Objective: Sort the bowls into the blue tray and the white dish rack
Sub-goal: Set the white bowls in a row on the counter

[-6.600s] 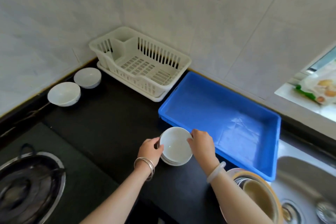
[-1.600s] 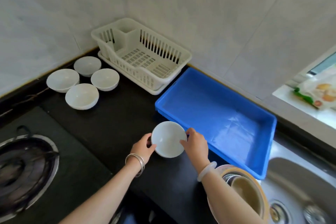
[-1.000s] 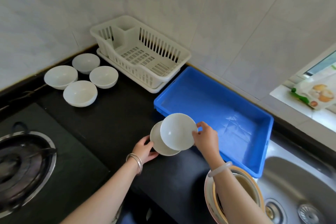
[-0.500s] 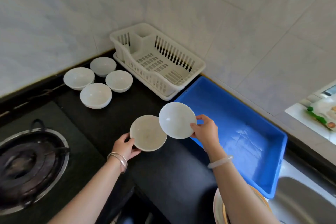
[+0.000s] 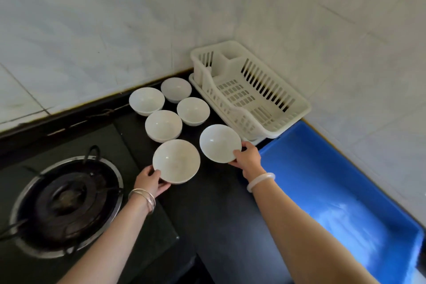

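My left hand [image 5: 151,182] grips the near rim of a white bowl [image 5: 176,161] low over the black counter. My right hand [image 5: 247,158] holds a second white bowl [image 5: 220,143] by its right rim, just in front of the white dish rack [image 5: 299,108]. Several more white bowls [image 5: 163,125] stand in a cluster behind them, near the wall and left of the rack. The rack holds nothing. The blue tray [image 5: 288,145] lies to the right, with nothing in it.
A gas burner [image 5: 66,200] with a dark pan support sits at the front left on the black counter [image 5: 221,214]. Tiled walls close off the back and the right side.
Both hands have carried their bowls left and back, toward the cluster of bowls beside the rack. The bowls now sit lower and closer to the counter. The view has swung left.
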`<state>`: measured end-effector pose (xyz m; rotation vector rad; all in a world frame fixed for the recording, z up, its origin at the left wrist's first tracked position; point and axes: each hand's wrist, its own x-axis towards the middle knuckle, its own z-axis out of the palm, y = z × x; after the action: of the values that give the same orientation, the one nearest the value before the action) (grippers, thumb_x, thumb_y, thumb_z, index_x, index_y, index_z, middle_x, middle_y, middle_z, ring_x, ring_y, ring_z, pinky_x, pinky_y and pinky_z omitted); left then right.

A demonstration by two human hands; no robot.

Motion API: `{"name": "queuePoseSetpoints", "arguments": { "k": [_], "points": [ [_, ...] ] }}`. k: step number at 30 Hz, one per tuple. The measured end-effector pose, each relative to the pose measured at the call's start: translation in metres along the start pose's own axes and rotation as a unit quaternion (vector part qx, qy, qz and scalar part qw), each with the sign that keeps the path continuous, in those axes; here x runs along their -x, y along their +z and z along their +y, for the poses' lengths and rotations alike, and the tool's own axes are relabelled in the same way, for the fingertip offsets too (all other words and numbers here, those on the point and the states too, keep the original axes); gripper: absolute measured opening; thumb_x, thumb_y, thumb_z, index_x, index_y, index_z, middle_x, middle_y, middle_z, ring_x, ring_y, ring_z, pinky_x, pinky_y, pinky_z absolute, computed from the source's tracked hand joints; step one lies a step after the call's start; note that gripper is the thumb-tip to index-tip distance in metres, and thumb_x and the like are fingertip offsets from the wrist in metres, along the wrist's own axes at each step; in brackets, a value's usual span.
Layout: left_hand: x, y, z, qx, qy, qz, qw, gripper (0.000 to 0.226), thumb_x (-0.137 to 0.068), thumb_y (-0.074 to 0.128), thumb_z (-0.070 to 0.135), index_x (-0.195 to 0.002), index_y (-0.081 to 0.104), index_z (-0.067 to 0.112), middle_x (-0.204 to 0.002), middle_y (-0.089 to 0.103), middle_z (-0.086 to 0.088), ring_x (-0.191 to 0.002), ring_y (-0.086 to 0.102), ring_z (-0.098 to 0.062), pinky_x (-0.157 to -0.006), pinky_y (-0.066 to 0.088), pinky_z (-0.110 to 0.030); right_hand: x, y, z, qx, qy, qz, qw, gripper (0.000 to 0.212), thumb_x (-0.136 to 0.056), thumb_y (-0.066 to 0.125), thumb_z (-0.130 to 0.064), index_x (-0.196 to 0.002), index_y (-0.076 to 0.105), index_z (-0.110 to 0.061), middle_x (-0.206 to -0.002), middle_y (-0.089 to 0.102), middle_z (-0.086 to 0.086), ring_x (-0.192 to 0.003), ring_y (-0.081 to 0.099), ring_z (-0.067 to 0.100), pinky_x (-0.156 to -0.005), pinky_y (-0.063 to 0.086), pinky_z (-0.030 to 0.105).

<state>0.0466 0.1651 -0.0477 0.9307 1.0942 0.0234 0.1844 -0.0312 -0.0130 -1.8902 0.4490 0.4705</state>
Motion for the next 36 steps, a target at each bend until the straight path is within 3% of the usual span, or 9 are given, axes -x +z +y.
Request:
{"name": "queuePoseSetpoints", "arguments": {
  "k": [12,20,25,32,36],
  "points": [
    [-0.007,0.016,0.004,0.030,-0.019,0.006,0.999,0.043,-0.092,0.042,0.001,-0.134,0.042,0.009,-0.135,0.044,-0.022,-0.117,0.051,-0.042,-0.081,0.051,-0.044,-0.032,0.025,0.013,-0.042,0.051,0.019,0.998,0.029,-0.088,0.053,0.001,-0.113,0.051,-0.014,-0.111,0.047,0.006,-0.111,0.056,0.033,-0.060,0.055,0.031],
    [-0.007,0.019,0.002,0.063,-0.030,0.014,0.997,0.042,-0.091,0.044,0.002,-0.132,0.044,0.012,-0.134,0.046,-0.019,-0.117,0.051,-0.040,-0.083,0.051,-0.045,-0.044,0.030,0.020,-0.089,0.066,0.003,0.994,0.038,-0.091,0.056,-0.006,-0.128,0.049,-0.012,-0.130,0.050,0.012,-0.114,0.056,0.033,-0.072,0.059,0.035],
    [-0.006,0.021,-0.001,0.078,-0.025,0.026,0.996,0.039,-0.090,0.048,0.005,-0.129,0.047,0.010,-0.129,0.050,-0.017,-0.100,0.053,-0.030,-0.082,0.052,-0.042,-0.049,0.036,0.017,-0.130,0.071,-0.008,0.989,0.039,-0.092,0.055,-0.005,-0.130,0.049,-0.011,-0.131,0.051,0.014,-0.113,0.057,0.033,-0.064,0.058,0.031],
    [-0.006,0.023,-0.002,0.086,-0.025,0.035,0.995,0.038,-0.090,0.049,0.006,-0.128,0.051,0.009,-0.119,0.052,-0.012,-0.099,0.055,-0.029,-0.082,0.053,-0.042,-0.053,0.038,0.017,-0.143,0.079,-0.011,0.987,0.037,-0.092,0.055,-0.006,-0.128,0.052,-0.012,-0.130,0.053,0.013,-0.111,0.059,0.032,-0.055,0.057,0.028],
    [-0.006,0.023,-0.007,0.088,-0.019,0.054,0.994,0.035,-0.089,0.052,0.007,-0.124,0.052,0.009,-0.114,0.054,-0.010,-0.095,0.058,-0.030,-0.080,0.054,-0.040,-0.049,0.035,0.016,-0.134,0.084,-0.034,0.987,0.038,-0.095,0.051,-0.013,-0.132,0.050,-0.014,-0.127,0.057,0.015,-0.096,0.065,0.027,-0.057,0.056,0.029]
  ]
}}
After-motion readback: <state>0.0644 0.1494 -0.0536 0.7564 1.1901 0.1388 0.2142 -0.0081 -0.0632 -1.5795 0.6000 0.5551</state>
